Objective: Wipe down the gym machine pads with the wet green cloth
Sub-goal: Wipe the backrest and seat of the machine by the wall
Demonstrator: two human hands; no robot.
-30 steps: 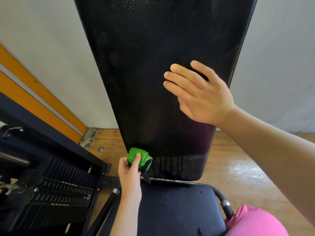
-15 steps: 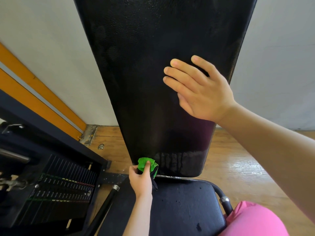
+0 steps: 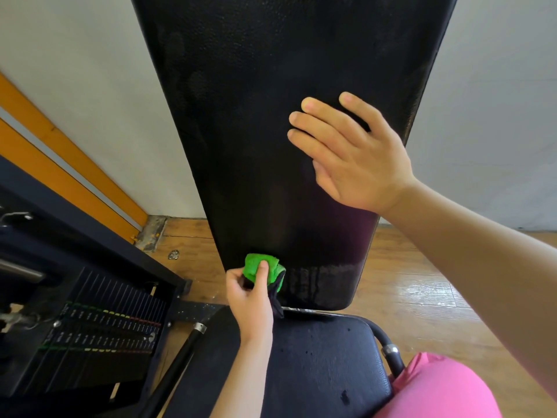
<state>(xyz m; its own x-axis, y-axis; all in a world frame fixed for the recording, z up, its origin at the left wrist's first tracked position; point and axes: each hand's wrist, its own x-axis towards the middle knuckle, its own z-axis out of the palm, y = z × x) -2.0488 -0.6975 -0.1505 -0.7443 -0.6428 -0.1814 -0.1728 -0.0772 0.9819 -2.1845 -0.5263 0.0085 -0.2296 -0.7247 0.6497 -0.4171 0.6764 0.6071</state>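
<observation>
1. Green cloth (image 3: 261, 267), bunched into a small wad, sits against the lower left corner of the upright black back pad (image 3: 271, 86), just above where that pad meets the seat pad (image 3: 316, 357).
2. The left hand (image 3: 250, 300) grips the wad from below, with the thumb pressed over its front and the other fingers curled behind it. A dark flap of the cloth hangs beside the hand, down to the seat's rear edge.
3. The right hand (image 3: 352, 158) lies flat on the back pad near its right edge. Its fingers are straight and close together, point up and to the left, and hold nothing.
4. Wet streaks (image 3: 316, 282) shine along the bottom band of the back pad, just right of the cloth. Higher up the surface is duller, with faint smears.
5. The seat pad is black and pebbled, with a few small nicks, and a curved tube (image 3: 390, 351) with a chrome collar runs round its right side.
6. At the left, a weight stack (image 3: 99, 327) with coloured labels sits inside a dark frame. A black bar (image 3: 180, 357) slants between the stack and the seat.
7. A wooden floor (image 3: 407, 291) lies beneath, and an orange band (image 3: 60, 152) crosses the pale wall.
8. Pink clothing (image 3: 446, 390) fills the lower right corner.
</observation>
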